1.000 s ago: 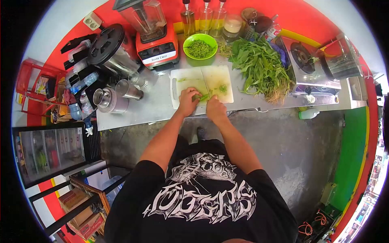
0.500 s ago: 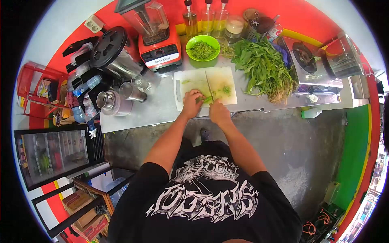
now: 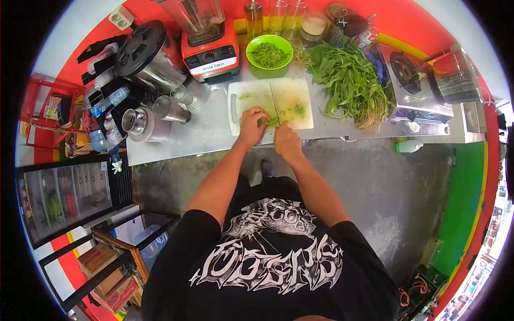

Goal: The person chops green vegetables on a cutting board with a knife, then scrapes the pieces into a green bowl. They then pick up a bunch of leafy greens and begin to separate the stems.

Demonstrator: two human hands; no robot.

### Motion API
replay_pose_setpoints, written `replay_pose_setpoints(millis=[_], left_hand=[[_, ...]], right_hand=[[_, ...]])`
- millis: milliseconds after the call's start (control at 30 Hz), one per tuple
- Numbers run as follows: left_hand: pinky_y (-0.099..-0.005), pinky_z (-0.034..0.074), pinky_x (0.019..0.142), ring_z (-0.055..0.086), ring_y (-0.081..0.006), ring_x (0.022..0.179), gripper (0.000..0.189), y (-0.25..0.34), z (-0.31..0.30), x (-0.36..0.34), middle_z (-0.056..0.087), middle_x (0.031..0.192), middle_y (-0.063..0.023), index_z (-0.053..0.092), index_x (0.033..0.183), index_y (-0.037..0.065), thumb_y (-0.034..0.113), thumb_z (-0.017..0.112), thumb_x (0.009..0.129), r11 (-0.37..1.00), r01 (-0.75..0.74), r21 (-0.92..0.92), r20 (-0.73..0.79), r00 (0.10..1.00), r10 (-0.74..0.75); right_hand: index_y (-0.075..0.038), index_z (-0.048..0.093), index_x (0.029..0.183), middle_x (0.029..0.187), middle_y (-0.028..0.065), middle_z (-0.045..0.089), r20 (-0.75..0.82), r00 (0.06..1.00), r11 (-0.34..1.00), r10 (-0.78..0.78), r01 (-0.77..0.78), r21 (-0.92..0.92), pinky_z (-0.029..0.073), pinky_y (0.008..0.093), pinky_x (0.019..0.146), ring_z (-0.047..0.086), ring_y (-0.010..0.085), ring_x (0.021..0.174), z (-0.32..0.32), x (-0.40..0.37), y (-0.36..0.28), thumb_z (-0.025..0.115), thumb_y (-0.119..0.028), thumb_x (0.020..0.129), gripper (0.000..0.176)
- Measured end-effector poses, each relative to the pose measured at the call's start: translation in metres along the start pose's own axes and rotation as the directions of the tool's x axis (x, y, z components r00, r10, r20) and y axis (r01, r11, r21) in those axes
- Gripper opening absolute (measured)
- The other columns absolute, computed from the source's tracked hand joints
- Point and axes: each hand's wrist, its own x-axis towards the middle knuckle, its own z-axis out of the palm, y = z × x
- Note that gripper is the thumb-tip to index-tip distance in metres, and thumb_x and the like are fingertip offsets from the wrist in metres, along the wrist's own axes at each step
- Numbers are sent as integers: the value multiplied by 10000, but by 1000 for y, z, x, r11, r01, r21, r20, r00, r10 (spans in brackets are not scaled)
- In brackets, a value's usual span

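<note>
On the white cutting board (image 3: 235, 87), my left hand (image 3: 251, 125) is closed around green stems (image 3: 272, 122), with their cut ends pointing right. My right hand (image 3: 288, 142) grips a knife (image 3: 274, 101) by its handle. The blade points away from me, right beside the stem ends and close to my left fingers. Small chopped green pieces (image 3: 300, 111) lie on the board right of the blade. Left of it, a thin loose stem (image 3: 245, 97) rests near the board's top. Behind the board stands a lime-green bowl (image 3: 272, 73) holding chopped greens.
A heap of leafy greens (image 3: 348, 80) with roots lies right of the board, beside a gas stove (image 3: 423, 107). Left are a red blender (image 3: 210, 59), a metal cup (image 3: 171, 109) and a large lidded pot (image 3: 152, 59). Bottles (image 3: 278, 18) line the back wall.
My head view has tilted slightly, so the counter appears higher in the picture. Both hands keep their grips; the knife and stems stay at nearly the same spot on the board.
</note>
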Motion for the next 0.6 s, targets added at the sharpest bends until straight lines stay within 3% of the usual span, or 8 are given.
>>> replay_pose_setpoints(millis=[100,300,500,567,600], left_hand=[[-437,443,994,539,-328,1153,218,0,-2,0,624,1176,-52,724,982,111,56,777,778,1000,-22,-10,0,1000,22],[-431,459,977,550,-332,1127,229,-4,4,-3,631,1150,-62,716,969,103,32,781,762,1000,-23,-16,-62,998,21],[-436,430,984,545,-314,1124,203,-3,1,-1,635,1136,-37,731,955,129,68,781,768,998,4,-59,-46,999,-7],[-433,424,991,542,-313,1129,209,-2,-1,-1,630,1143,-37,729,962,122,66,782,767,999,19,-26,-43,999,-20],[-430,421,994,542,-314,1130,207,-1,0,-2,628,1143,-39,728,957,122,66,783,765,999,32,-34,-50,998,-33]], right_hand=[[36,496,1161,1009,267,707,0,998,991,-55,55,-119,552,523,837,702,444,965,-10,4,-3,492,-341,1031,399],[33,496,1192,1019,252,715,61,998,994,29,-23,-102,548,528,851,700,448,975,-8,-18,-7,500,-342,1024,411],[44,482,1218,1057,264,706,54,996,985,-77,85,-152,533,546,881,690,457,1001,-13,4,-8,490,-347,1029,434],[45,488,1166,989,236,730,43,997,988,-70,75,-136,580,487,803,726,404,940,-15,-4,-9,525,-190,978,303],[45,488,1166,989,236,730,47,996,988,-73,78,-134,580,487,803,726,404,940,-12,-10,-9,525,-190,978,303]])
